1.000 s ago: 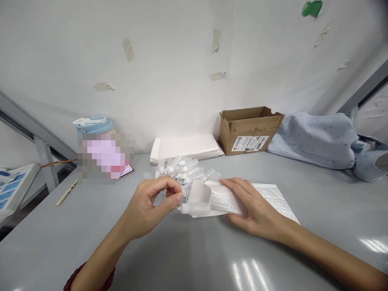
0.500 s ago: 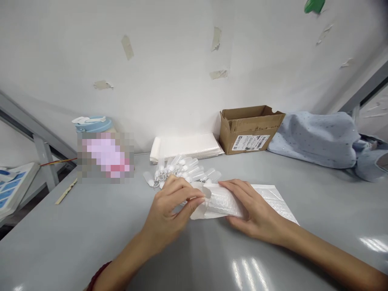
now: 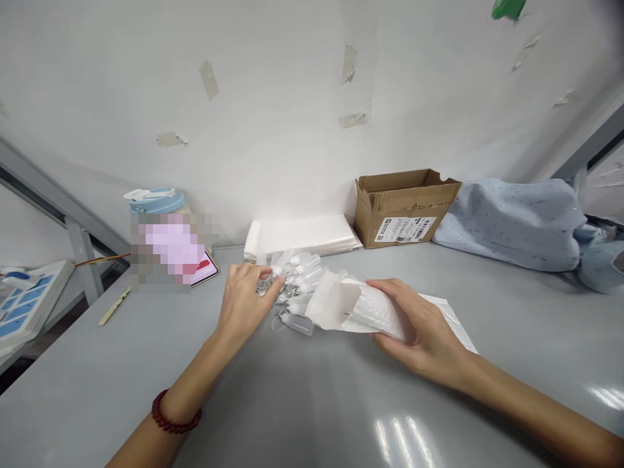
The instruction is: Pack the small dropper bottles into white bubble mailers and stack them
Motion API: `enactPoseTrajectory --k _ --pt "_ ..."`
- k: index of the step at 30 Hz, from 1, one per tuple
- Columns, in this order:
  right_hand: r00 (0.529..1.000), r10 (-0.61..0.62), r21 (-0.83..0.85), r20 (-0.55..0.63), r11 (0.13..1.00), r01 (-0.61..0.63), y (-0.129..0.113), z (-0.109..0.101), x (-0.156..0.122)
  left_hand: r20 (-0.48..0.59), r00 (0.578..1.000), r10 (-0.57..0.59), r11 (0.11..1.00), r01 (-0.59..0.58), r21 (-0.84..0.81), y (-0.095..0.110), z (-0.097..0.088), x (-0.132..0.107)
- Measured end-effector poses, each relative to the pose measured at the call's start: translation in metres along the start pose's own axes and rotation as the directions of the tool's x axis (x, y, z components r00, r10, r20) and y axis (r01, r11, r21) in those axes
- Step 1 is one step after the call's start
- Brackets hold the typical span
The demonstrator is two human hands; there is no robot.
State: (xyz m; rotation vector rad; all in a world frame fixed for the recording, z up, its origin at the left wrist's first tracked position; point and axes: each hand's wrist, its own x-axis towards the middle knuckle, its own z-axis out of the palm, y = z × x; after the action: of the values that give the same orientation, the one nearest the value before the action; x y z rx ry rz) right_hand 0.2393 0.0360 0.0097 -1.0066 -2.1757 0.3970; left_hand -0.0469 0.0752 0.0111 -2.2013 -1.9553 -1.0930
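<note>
My right hand (image 3: 422, 328) is wrapped around a white padded bubble mailer (image 3: 375, 305), squeezing it so that its mouth gapes toward the left. The inside of the mailer shows only in part. At the near left of a pile of small clear plastic bottles (image 3: 305, 273) with white caps and loops is my left hand (image 3: 248, 292). Its thumb and forefinger are apart at the pile's edge, and nothing shows held between them. One clear bottle (image 3: 297, 323) lies at the front of the pile, close to the mailer's mouth.
Behind the bottles lies a stack of white mailers (image 3: 302, 234) against the wall. An open cardboard box (image 3: 404, 211) and a pale blue speckled cloth (image 3: 507, 224) are at the back right. A phone (image 3: 207, 270) leans by a blue-lidded container (image 3: 156, 200) on the left.
My left hand has let go of the mailer's edge and moved left to the bottles. The mailer, still in my right hand, now has its mouth raised and wider.
</note>
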Motion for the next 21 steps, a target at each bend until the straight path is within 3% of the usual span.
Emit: enactPoseTrajectory --k 9,12,14,17,19,21 --pt "1.0 0.002 0.012 0.0 1.0 -0.002 -0.001 0.002 -0.002 -0.046 0.999 -0.021 0.998 0.018 -0.068 0.003 -0.005 0.0" --pt "1.0 -0.015 -0.018 0.004 1.0 0.015 0.001 0.003 -0.002 -0.124 0.99 -0.066 0.993 0.052 -0.109 0.008 -0.017 0.0" --pt "1.0 -0.02 -0.033 0.018 0.999 0.02 0.002 0.004 -0.002 -0.12 0.99 -0.07 0.98 0.046 -0.196 0.013 -0.029 0.0" --pt "0.999 -0.01 -0.04 0.043 0.999 0.011 0.005 0.005 -0.001 0.112 0.991 0.072 0.906 -0.018 -0.422 0.018 -0.048 0.0" --pt "0.998 0.002 -0.043 0.062 0.999 0.001 0.006 0.006 -0.001 0.271 0.942 0.198 0.872 -0.043 -0.488 0.021 -0.055 0.0" --pt "0.996 0.012 -0.045 0.083 0.999 -0.009 0.005 0.007 -0.001 0.36 0.895 0.265 0.877 -0.069 -0.475 0.025 -0.055 -0.001"
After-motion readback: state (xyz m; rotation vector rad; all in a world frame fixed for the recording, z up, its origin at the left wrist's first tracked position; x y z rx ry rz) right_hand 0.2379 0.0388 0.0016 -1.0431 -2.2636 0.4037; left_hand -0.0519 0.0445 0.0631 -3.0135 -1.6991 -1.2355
